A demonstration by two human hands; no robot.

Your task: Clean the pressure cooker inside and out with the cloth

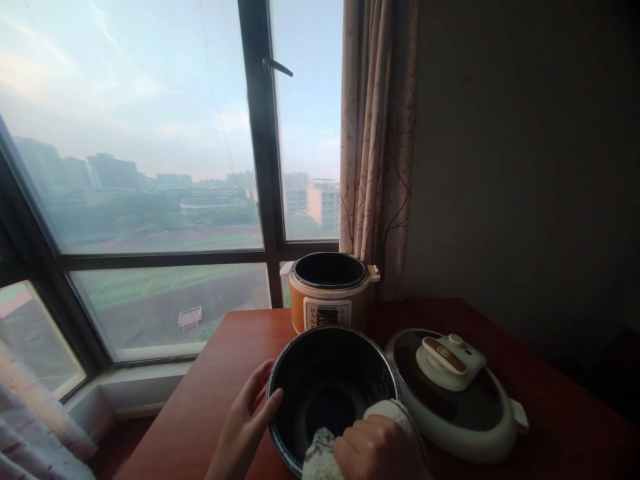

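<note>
A dark inner pot (287, 363) is tilted toward me at the near side of the table. My left hand (253, 407) grips its left rim, thumb over the edge and fingers around the outside. My right hand (373, 447) is closed on a pale cloth (323, 457) at the pot's lower right. One end of the cloth lies inside the opening, and another part covers the right rim. Behind the pot stands an orange-and-white electric pressure cooker (300, 303) with its lid off. Its control panel is partly hidden by the pot.
The cooker's round lid (477, 440), with a white and brown handle on top, lies on the right of the reddish wooden table (195, 400). A window (165, 260) and a patterned curtain (377, 133) are beyond the table. A wall rises on the right.
</note>
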